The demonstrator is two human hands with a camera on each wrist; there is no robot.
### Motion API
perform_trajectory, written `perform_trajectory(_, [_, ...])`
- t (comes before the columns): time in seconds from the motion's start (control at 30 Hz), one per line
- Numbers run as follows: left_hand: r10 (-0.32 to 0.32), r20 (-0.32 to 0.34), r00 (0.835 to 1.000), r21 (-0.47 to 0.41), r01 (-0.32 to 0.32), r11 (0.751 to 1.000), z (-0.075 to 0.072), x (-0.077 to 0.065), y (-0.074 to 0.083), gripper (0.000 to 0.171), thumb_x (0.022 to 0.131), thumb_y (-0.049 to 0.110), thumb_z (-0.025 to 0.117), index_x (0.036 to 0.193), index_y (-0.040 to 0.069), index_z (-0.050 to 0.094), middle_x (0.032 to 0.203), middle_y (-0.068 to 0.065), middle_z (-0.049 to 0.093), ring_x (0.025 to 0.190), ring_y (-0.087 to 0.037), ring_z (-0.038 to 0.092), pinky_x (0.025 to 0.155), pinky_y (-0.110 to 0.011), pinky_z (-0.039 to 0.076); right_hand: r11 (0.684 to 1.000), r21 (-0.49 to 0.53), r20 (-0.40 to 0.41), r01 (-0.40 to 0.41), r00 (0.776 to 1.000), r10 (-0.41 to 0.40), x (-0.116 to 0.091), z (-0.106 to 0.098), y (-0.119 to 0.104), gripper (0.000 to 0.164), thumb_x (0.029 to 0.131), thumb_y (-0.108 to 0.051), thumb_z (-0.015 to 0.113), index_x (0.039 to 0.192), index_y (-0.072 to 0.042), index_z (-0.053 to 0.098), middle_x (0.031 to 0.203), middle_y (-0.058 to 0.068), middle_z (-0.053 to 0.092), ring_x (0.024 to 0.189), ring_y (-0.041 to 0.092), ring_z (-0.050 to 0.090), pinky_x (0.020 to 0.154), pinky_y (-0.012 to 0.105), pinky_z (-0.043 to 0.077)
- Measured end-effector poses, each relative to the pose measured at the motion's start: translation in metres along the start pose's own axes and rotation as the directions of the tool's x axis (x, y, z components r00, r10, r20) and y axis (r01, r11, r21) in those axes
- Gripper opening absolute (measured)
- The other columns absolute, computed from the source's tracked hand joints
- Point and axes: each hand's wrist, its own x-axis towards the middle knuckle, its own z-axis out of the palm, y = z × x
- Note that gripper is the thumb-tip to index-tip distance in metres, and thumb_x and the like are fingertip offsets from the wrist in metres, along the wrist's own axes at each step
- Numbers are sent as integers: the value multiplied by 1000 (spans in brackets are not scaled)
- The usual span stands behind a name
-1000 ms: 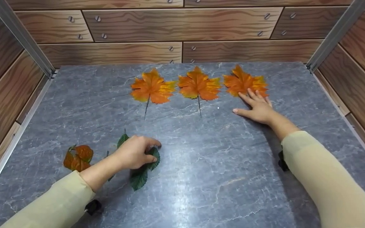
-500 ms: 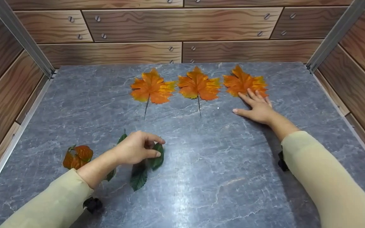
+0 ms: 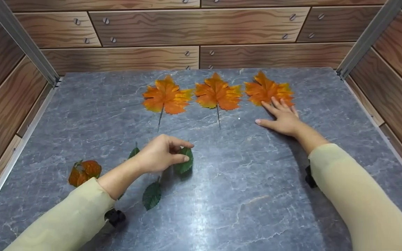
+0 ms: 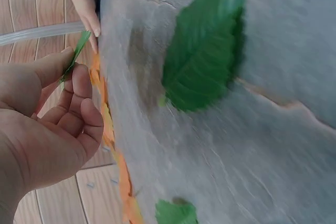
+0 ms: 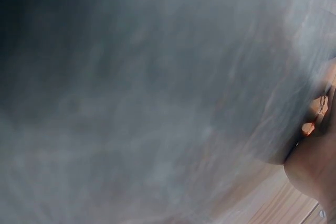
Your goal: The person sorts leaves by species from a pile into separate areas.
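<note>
My left hand (image 3: 161, 153) pinches a green leaf (image 3: 185, 161) between thumb and fingers, held above the table. In the left wrist view that leaf (image 4: 77, 53) appears nearly edge-on at the fingertips. Another green leaf (image 3: 151, 196) lies below the hand, and a further green leaf (image 3: 134, 152) shows partly behind it. My right hand (image 3: 283, 118) rests spread with its fingertips on the lower edge of the rightmost orange maple leaf (image 3: 267, 89). To its left lie a middle maple leaf (image 3: 217, 91) and a left maple leaf (image 3: 166, 94), stems toward me.
A cluster of reddish-brown leaves (image 3: 85, 172) lies at the left, close to the left forearm. The grey marbled table (image 3: 243, 216) is bounded by wood-patterned walls (image 3: 201, 28), with metal posts (image 3: 365, 38) at the back corners.
My left hand has moved right and away from me, carrying the pinched green leaf up from beside the other green leaf, which stays on the table. My right hand has stayed in place.
</note>
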Motion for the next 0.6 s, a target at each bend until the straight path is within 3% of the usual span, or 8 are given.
perform_trajectory(0.43, [-5,-13,1000,-35,5,999,9,27,16,40,104,11,72,143,13,69,75,-1,55,66,-15,45,63,-31,40,1000,-8,-2,-2,1000,2,-1,-1,-1,102,97,-82,47,173,-24,13,176,16,-9,159,44,-16,119,71,-16])
perform_trajectory(0.6, [-17,-20,1000,-75,15,997,15,41,22,40,102,9,73,141,16,71,90,-1,72,76,-15,64,66,-29,52,1000,-12,-10,0,1000,0,-1,0,-2,101,97,-82,48,173,-23,14,176,17,-8,160,44,-14,120,71,-15])
